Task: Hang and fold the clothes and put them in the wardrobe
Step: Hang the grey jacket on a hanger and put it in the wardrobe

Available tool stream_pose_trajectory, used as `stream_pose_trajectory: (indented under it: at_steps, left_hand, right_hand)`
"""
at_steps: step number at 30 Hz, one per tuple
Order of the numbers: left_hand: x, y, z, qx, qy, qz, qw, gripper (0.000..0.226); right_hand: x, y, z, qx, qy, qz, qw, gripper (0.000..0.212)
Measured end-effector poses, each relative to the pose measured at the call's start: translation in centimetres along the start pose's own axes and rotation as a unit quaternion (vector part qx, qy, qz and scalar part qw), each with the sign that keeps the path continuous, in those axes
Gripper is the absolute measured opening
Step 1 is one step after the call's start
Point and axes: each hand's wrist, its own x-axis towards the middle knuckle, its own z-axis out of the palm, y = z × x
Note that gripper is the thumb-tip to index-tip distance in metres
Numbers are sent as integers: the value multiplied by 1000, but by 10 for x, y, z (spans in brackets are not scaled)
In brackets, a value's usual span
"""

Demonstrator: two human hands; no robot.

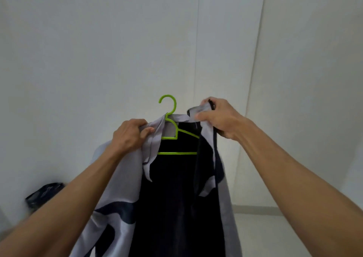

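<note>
A grey-and-dark garment (125,188) is hanging open on a green hanger (172,131), held up in the air before a white wall (98,50). A dark object (44,195) is lying low at left. The left hand (129,134) is pinching the garment's left shoulder; the right hand (218,117) is gripping the bunched collar.

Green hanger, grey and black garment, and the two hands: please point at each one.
green hanger (177,153): head view, on its lower bar.
garment (121,182): head view, on its grey left side.
left hand (130,133): head view, hand's back.
right hand (222,117): head view, hand's back.
</note>
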Motion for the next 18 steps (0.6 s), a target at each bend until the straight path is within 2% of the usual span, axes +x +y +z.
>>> stream_pose_trajectory:
  at_steps: [1,2,3,4,5,6,7,9,11,13,14,18]
  left_hand:
    - [2,0,-2,-26,4,3,1000,39]
    - [6,1,-5,-52,9,8,999,41]
    - [9,0,-9,-71,15,10,997,43]
    - [12,1,-13,-85,21,14,996,44]
    - [13,2,-17,-96,25,22,995,45]
    - [13,3,-19,-107,26,31,993,44]
    - [13,6,-22,-116,27,38,992,43]
    - [13,10,-24,-127,26,43,991,43]
    - [16,12,-24,-141,19,39,989,44]
    - [20,15,-23,-153,8,45,987,44]
    - [21,17,-23,-156,7,49,987,45]
    - [25,30,-27,-147,5,50,988,47]
  right_hand:
    - [-5,-10,0,-28,-81,23,996,20]
    - [-8,-18,-5,-64,-110,37,991,25]
    - [-7,-20,-10,-93,-80,34,992,26]
    - [-2,-19,-16,-120,-10,20,993,19]
    - [3,-13,-21,-164,67,-1,984,12]
    - [8,-5,-26,-232,104,-20,967,17]
    - [12,6,-29,-308,84,-26,947,28]
    - [13,28,-28,-403,-23,-13,915,43]
    - [13,41,-22,-417,-52,-45,906,39]
    - [18,45,-13,-412,-16,-115,904,19]
    - [20,43,-7,-408,-2,-145,901,16]
    - [30,34,-3,-378,26,-177,908,29]
